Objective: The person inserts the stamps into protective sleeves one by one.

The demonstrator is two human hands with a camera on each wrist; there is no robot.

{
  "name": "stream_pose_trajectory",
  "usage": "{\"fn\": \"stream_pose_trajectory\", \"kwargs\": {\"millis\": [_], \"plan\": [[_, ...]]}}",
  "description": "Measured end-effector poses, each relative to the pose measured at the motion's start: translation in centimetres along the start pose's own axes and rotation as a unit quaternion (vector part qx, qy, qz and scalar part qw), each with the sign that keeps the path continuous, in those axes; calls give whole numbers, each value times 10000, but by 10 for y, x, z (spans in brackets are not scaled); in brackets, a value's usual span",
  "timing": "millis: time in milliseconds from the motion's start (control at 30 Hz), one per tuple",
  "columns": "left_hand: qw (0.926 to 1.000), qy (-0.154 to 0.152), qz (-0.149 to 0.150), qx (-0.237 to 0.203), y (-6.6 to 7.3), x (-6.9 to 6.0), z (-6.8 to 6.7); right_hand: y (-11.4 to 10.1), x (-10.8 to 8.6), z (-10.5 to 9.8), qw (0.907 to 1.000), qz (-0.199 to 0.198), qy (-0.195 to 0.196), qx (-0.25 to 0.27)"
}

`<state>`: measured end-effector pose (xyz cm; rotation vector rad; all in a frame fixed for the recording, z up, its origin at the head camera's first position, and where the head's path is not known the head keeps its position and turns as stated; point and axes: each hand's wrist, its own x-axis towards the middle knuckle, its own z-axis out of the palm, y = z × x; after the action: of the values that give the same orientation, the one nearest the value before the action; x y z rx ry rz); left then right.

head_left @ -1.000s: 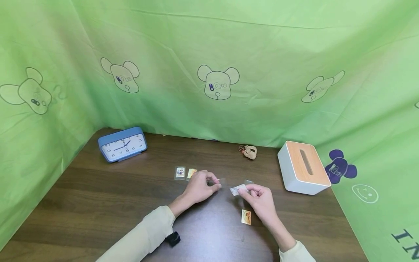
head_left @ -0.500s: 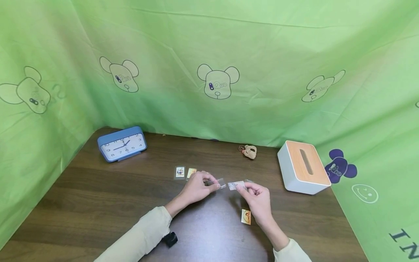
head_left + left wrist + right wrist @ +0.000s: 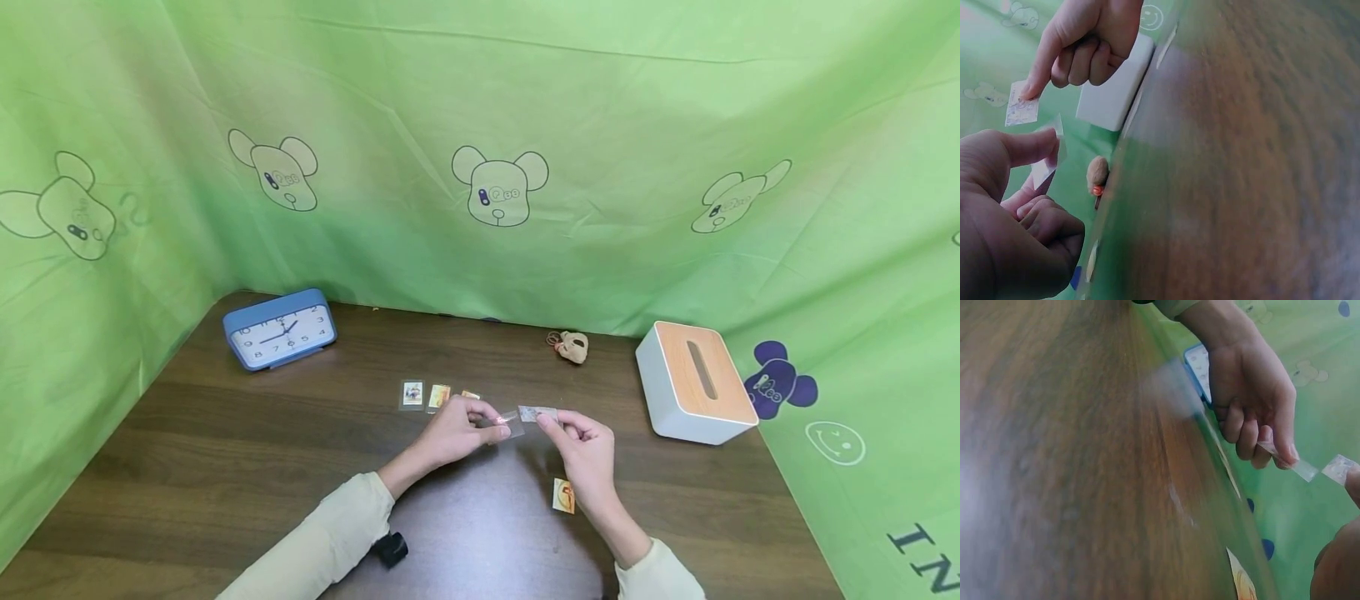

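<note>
My left hand [image 3: 453, 432] pinches a small clear plastic sleeve [image 3: 513, 423] between thumb and forefinger. Close to its right, my right hand [image 3: 588, 450] pinches a small pale stamp [image 3: 531, 413] with greyish print. The left wrist view puts the stamp [image 3: 1021, 112] just above the sleeve [image 3: 1054, 164], and the right wrist view shows a narrow gap between sleeve [image 3: 1305, 470] and stamp [image 3: 1336, 467]. Below the right hand lies a loose orange-and-yellow stamp [image 3: 564, 496]. Beyond the left hand are a sleeved stamp [image 3: 412, 394], a yellow stamp [image 3: 439, 396] and another, partly hidden stamp [image 3: 470, 394].
A blue clock [image 3: 283, 329] stands at the back left of the brown wooden table [image 3: 225, 467]. Near the back edge lies a small beige pouch [image 3: 573, 348] with a red cord. A white tissue box [image 3: 697, 383] with a wooden lid sits at right. Green printed cloth hangs behind.
The right hand has moved left and slightly up with the stamp, closer to the sleeve. The left hand has turned the sleeve so more of it shows, and a third stamp behind it has come into view.
</note>
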<state>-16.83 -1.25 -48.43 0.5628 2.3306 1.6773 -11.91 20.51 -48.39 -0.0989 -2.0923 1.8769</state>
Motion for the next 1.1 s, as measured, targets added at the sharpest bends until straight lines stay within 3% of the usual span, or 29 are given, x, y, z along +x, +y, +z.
{"fn": "stream_pose_trajectory", "kwargs": {"millis": [267,467,633,1100], "plan": [[9964,105,-429,-725,1,0,1,-5,-3,6,9989,-197,239,364],[9951,250,-501,-819,0,1,1,-8,-4,8,9980,-222,293,507],[9959,356,-372,-743,-2,0,2,-8,-4,11,9970,-93,316,703],[9948,725,125,-707,0,0,7,-12,-4,20,9952,-184,558,788]]}}
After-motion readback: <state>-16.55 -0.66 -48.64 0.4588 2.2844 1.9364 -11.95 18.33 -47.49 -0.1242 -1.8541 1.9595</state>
